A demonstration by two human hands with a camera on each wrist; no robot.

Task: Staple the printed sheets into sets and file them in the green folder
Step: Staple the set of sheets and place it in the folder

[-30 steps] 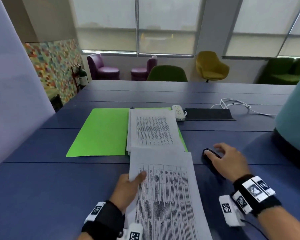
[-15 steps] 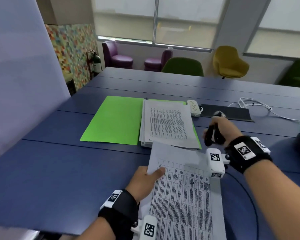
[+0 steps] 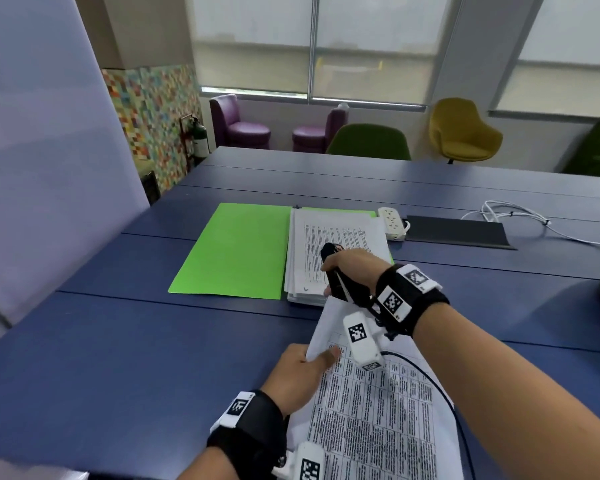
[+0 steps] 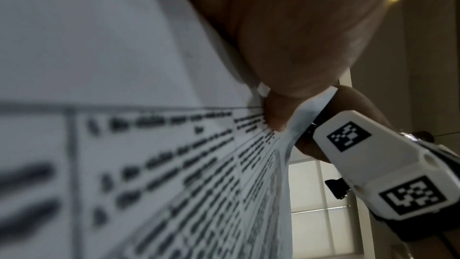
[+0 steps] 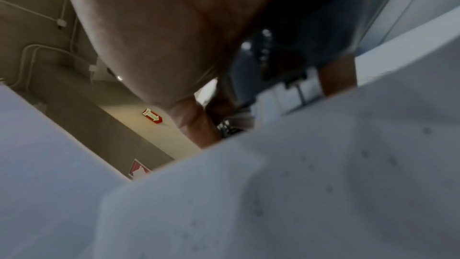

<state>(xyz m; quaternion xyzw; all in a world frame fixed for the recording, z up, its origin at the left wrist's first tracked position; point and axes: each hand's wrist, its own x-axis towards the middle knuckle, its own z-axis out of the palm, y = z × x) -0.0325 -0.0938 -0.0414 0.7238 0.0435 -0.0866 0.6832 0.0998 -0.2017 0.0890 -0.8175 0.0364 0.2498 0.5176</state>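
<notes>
Two hands share one loose set of printed sheets (image 3: 378, 420) lying near you on the blue table (image 3: 118, 358); your left hand (image 3: 300, 377) pinches its left edge, thumb on top, while your right hand (image 3: 352, 271) is curled round the black stapler (image 3: 335, 271) at the set's far corner; the paper is light, limp and likely to fan, so keep hold beside that corner; the green folder (image 3: 236, 251) lies open beyond, a stack of papers (image 3: 336, 251) on its right half; the print is too blurred to read.
</notes>
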